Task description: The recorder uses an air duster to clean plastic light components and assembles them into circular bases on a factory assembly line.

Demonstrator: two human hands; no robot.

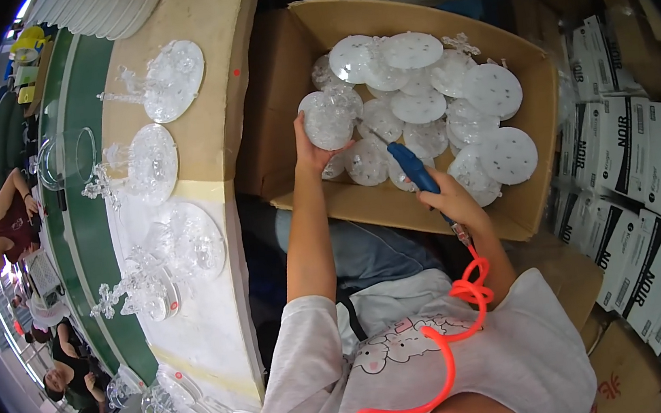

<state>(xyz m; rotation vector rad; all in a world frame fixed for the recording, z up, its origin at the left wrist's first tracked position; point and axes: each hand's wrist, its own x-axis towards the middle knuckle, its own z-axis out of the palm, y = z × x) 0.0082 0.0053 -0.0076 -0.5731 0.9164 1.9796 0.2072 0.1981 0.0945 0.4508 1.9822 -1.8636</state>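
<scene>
Orange coiled hose (445, 356) runs up to a blue air gun (414, 168) gripped in the right hand (452, 201), nozzle aimed up-left at a clear disc (329, 118). Left hand (312, 155) fingers clasp the disc from below, above the cardboard box (284, 89).

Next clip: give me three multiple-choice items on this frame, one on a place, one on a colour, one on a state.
1. Where are most of the clear plastic discs?
A. In the cardboard box
B. On the floor
C. In a metal tray

2. What colour is the coiled hose?
A. Green
B. Orange-red
C. White

3. What is the left hand doing?
A. Resting flat on the workbench
B. Holding a clear piece over the box
C. Gripping the hose

Answers:
1 A, the discs lie piled inside the open box.
2 B, the hose running from the blue tool in the right hand is orange-red.
3 B, the fingers close under the clear piece above the box.
</scene>
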